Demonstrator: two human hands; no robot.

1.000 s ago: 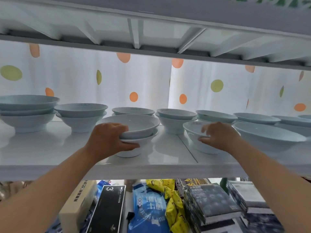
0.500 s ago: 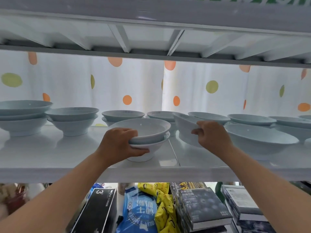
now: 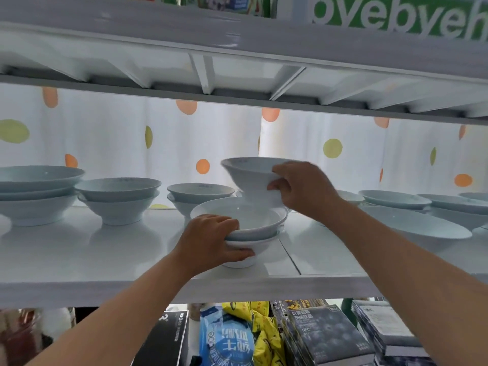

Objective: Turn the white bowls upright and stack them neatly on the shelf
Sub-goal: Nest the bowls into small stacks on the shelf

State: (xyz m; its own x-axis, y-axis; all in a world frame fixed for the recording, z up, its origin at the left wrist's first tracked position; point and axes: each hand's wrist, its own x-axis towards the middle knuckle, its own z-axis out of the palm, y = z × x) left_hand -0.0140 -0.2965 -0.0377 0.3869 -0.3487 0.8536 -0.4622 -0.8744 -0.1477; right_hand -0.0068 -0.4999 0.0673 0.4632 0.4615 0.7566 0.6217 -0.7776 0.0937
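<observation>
Fingers of the right hand (image 3: 303, 191) are curled around the far right side of a white bowl (image 3: 250, 178), thumb pressed on its outer wall, and the bowl is now in the air, upright and tipped slightly, just above and behind the stack (image 3: 250, 233) near the front of the shelf (image 3: 79, 260). A second ago that same bowl sat on the shelf to the right of the stack with the hand only resting on its rim; half a second ago it was tilting off the surface. So it has been lifted and carried left toward the stack. The left hand (image 3: 211, 241) has stayed where it was, fingers pressed together over the near rim and thumb tucked against the lower bowl, steadying the two bowls already nested there. This looks like the moment before a third bowl goes on: the lifted bowl probably needs levelling and centring over the top bowl before it comes down. Other bowls along the shelf to the left and right already sit upright, several in pairs.
</observation>
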